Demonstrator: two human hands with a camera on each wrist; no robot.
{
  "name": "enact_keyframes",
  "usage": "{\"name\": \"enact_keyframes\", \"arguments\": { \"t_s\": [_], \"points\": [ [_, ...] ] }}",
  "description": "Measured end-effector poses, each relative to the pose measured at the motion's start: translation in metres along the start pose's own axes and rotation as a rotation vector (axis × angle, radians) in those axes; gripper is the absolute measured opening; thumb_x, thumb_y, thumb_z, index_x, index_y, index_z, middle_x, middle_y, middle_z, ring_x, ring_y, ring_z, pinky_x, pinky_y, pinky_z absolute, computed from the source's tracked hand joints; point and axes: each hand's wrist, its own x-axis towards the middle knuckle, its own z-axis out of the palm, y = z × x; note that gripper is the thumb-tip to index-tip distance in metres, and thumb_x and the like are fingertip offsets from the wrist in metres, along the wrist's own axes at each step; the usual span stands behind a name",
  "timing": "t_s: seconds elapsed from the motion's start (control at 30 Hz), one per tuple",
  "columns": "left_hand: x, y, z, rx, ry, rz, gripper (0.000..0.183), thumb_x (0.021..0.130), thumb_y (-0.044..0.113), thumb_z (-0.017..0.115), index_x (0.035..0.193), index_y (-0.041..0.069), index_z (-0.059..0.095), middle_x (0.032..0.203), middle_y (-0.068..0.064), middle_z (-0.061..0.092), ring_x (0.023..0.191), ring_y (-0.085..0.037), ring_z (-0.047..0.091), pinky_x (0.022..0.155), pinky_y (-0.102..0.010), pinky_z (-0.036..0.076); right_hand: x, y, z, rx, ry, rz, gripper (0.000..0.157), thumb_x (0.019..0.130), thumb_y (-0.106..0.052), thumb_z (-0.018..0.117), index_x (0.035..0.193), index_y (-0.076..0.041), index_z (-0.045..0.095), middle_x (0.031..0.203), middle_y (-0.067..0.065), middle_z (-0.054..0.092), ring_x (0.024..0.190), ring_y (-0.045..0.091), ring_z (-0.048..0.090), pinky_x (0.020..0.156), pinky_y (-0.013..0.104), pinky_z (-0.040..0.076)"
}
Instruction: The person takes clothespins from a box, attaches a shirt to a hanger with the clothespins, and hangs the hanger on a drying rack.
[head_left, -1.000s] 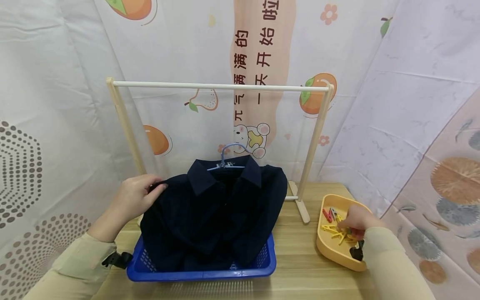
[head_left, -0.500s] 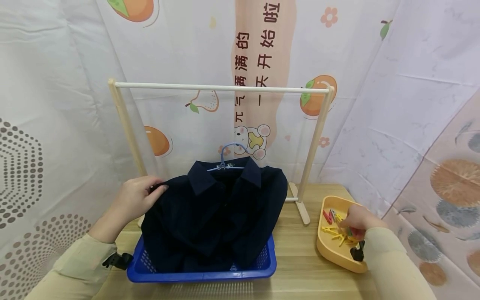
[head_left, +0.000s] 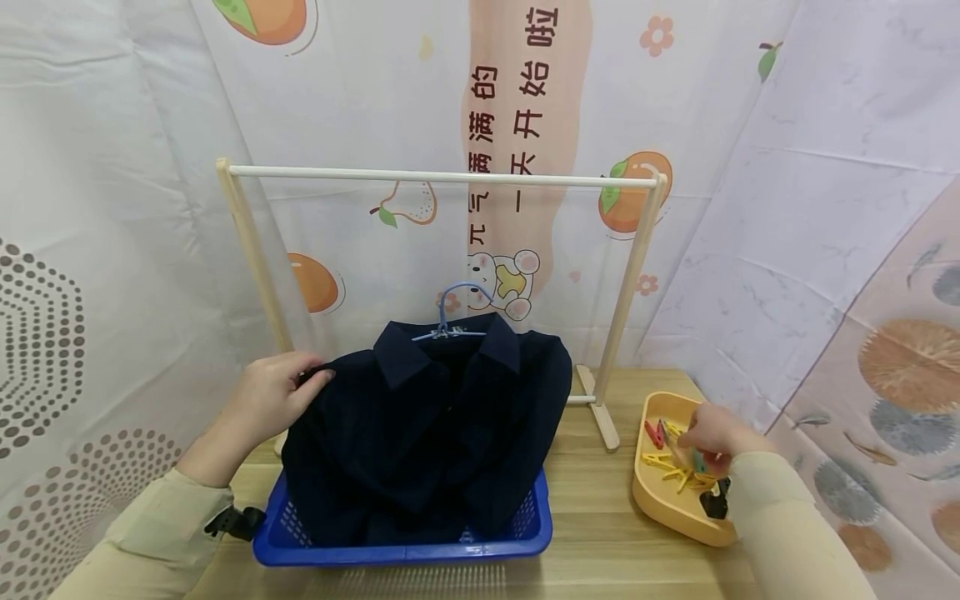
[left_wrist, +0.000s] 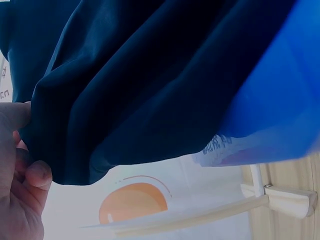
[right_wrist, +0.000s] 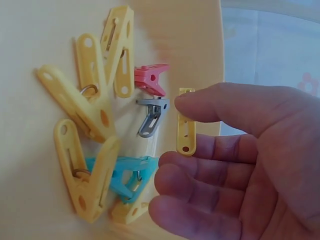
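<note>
A dark navy collared shirt hangs on a light blue hanger, its lower part bunched in a blue basket. My left hand pinches the shirt's shoulder between thumb and fingers; the left wrist view shows the folded fabric falling away from it. Over the yellow tray, my right hand pinches a yellow clothespin with the thumb on its face. Below that hand lie several yellow clothespins, a teal one, a grey one and a red one.
Behind the shirt stands a wooden rack with a white top bar. One of its feet rests on the wooden table between basket and tray. A printed curtain closes off the back and sides.
My right hand has risen slightly in the tray, and the teal clothespin under it shows more. The left hand stays on the shoulder; the shirt and hanger shift only slightly.
</note>
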Motion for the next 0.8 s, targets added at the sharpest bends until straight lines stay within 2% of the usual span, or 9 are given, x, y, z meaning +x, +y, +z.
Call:
{"name": "enact_keyframes", "arguments": {
  "t_s": [0.3, 0.53, 0.8],
  "points": [
    [-0.001, -0.001, 0.001, 0.006, 0.007, -0.006, 0.014, 0.080, 0.002, 0.080, 0.087, 0.010, 0.072, 0.072, 0.004, 0.061, 0.056, -0.006, 0.044, 0.051, -0.032, 0.040, -0.002, -0.004, -0.008, 0.012, -0.020, -0.011, 0.015, 0.091, -0.013, 0.069, 0.088, -0.002, 0.059, 0.059, 0.006, 0.050, 0.051, 0.017, 0.049, 0.047, 0.035, 0.051],
    [-0.001, -0.001, 0.001, 0.010, 0.008, -0.012, 0.014, 0.080, 0.002, 0.081, 0.086, 0.011, 0.072, 0.071, 0.005, 0.059, 0.055, -0.006, 0.043, 0.051, -0.032, 0.040, -0.003, -0.007, -0.014, -0.069, 0.003, -0.058, 0.023, 0.090, -0.021, 0.073, 0.094, -0.002, 0.060, 0.074, 0.010, 0.057, 0.060, 0.021, 0.055, 0.052, 0.038, 0.052],
    [-0.002, -0.002, 0.002, 0.014, 0.016, -0.014, 0.013, 0.080, 0.003, 0.081, 0.087, 0.010, 0.072, 0.072, 0.003, 0.061, 0.056, -0.007, 0.045, 0.052, -0.033, 0.041, -0.006, -0.015, -0.021, -0.105, 0.026, -0.106, 0.023, 0.092, -0.021, 0.071, 0.097, 0.000, 0.063, 0.080, 0.011, 0.058, 0.067, 0.022, 0.055, 0.056, 0.042, 0.053]
  ]
}}
